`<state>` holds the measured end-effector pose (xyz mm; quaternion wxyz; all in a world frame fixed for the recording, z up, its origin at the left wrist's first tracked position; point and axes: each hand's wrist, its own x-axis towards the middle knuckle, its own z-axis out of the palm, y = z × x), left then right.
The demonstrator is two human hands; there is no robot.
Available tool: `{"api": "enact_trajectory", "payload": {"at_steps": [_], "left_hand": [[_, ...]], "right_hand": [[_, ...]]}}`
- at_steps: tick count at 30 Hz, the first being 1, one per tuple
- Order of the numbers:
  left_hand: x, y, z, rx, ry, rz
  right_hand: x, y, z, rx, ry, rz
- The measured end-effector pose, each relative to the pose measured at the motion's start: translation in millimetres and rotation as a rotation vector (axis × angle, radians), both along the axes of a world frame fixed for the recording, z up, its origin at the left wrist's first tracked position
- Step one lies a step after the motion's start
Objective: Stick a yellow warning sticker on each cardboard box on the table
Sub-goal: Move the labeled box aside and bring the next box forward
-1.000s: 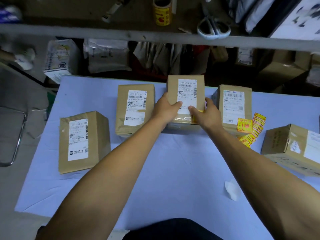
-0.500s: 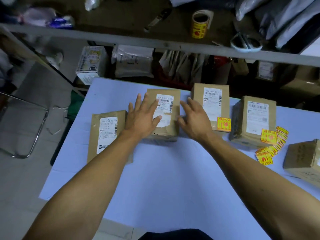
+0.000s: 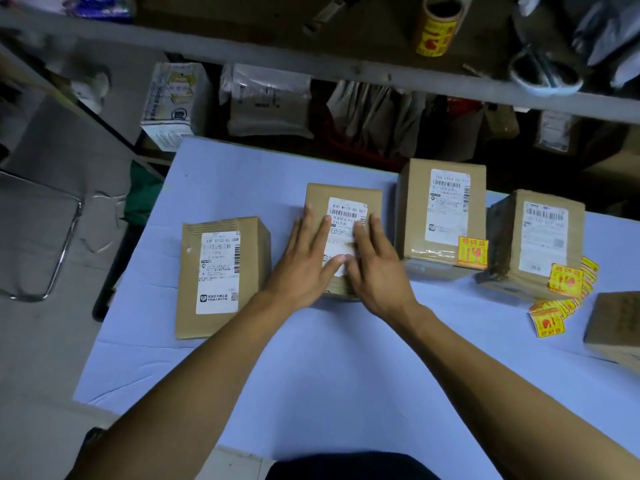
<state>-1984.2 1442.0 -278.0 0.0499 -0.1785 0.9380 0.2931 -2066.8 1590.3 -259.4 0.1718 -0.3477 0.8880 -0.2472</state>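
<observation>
Both bare forearms reach up from 6 o'clock and converge on the second cardboard box in the row. The left hand lies palm-down with straight, spread fingers across the box's left half and the edge of its white shipping label; the right hand lies flat beside it at its 3 o'clock, fingers straight over the label's right side, thumb tips nearly meeting. Half a second earlier the hands flanked this box with a gap between them; now they have closed in over its top. Neither hand grips anything; both merely press. At the hands' 9 o'clock sits an unstickered box. At 3 o'clock, a third box bears a yellow warning sticker, and a fourth box carries another sticker. A strip of loose stickers lies on the blue surface beyond.
</observation>
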Motion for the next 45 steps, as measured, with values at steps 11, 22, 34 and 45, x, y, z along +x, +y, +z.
{"api": "enact_trajectory", "payload": {"at_steps": [11, 22, 34, 45], "left_hand": [[-23, -21, -2, 1.013, -0.049, 0.735], [-13, -7, 8, 1.116, -0.022, 0.693], [40, 71, 67, 1.135, 0.111, 0.622], [54, 163, 101, 1.175, 0.164, 0.522]], "right_hand": [[-17, -14, -24, -0.438, -1.030, -0.731], [-13, -7, -28, -0.449, -1.101, -0.623], [45, 72, 39, -0.606, -1.018, -0.567], [71, 170, 70, -0.710, -1.001, -0.586]]}}
